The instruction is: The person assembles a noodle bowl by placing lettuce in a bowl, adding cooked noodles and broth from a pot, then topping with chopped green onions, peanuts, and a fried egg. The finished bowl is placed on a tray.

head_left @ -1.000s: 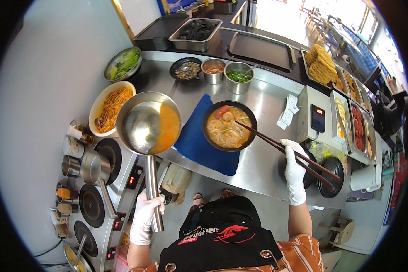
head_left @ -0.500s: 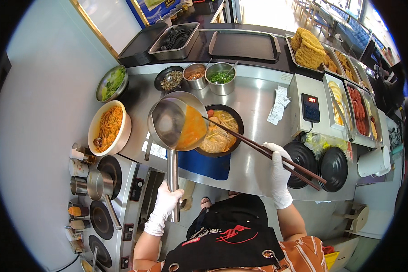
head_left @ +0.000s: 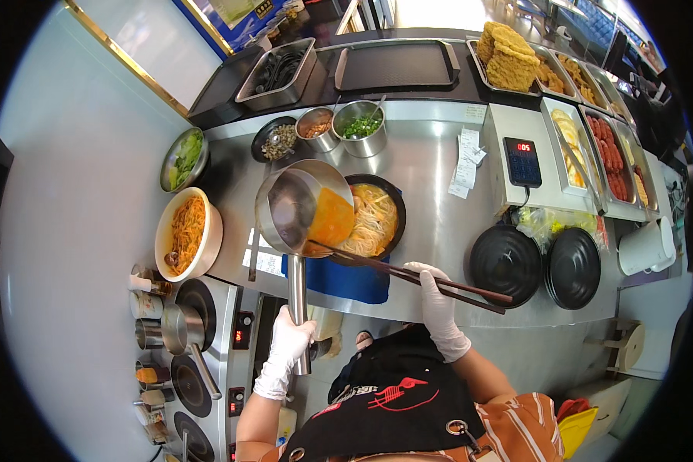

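the left hand (head_left: pixel 290 339) has its fingers wrapped around the handle of a steel pan (head_left: pixel 285 206), which is tilted so that the orange broth (head_left: pixel 333 218) gathers on its right side. the right hand (head_left: pixel 439 304) has its fingers pinching a pair of long dark chopsticks (head_left: pixel 381 266) partway along their length.

a second ago the pan was apart from the black bowl (head_left: pixel 400 223), off to its left; now it covers the bowl's left edge, though i cannot tell whether the two touch. the chopstick tips, which were among the noodles (head_left: pixel 373 223) then, now reach left past the bowl's near side to the pan, by the broth. the right hand has also come closer to the bowl.

the bowl stays on the blue cloth (head_left: pixel 346 281) on the steel table (head_left: pixel 431 208). paper slips (head_left: pixel 263 260), which were hidden a second ago, show beside the cloth, left of the pan's handle.
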`<state>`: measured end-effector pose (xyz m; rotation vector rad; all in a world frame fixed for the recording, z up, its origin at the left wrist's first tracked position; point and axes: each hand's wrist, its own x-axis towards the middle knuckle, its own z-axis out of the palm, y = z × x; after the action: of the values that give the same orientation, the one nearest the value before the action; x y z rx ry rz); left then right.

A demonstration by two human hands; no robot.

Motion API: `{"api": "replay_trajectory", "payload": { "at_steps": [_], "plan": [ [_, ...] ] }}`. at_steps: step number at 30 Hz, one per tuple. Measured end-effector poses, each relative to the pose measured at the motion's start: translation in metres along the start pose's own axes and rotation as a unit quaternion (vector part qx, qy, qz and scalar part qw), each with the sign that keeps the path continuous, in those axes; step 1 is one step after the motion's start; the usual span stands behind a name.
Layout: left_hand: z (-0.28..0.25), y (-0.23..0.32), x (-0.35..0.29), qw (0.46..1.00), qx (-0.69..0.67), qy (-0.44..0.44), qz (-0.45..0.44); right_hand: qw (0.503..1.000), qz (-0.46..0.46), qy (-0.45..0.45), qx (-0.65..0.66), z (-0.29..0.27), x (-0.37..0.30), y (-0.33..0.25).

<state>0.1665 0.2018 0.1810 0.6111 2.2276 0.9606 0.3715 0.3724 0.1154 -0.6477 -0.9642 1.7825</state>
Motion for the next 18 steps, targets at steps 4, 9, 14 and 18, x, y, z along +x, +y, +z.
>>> {"api": "replay_trajectory", "payload": {
  "at_steps": [4,9,14,18],
  "plan": [
    [0.001,0.001,0.001,1.0,0.005,-0.003,0.005,0.995,-0.017,0.099,-0.028,-0.015,0.006,0.001],
    [0.003,-0.003,0.004,1.0,-0.004,0.001,-0.008,0.992,0.003,0.123,0.033,-0.021,0.004,-0.007],
    [0.002,-0.004,0.005,1.0,0.03,0.006,0.006,0.995,0.056,0.083,0.025,0.0,-0.003,0.001],
    [-0.002,-0.003,0.002,0.999,0.048,0.008,-0.006,0.991,0.012,0.126,-0.034,-0.011,-0.002,-0.009]
  ]
}}
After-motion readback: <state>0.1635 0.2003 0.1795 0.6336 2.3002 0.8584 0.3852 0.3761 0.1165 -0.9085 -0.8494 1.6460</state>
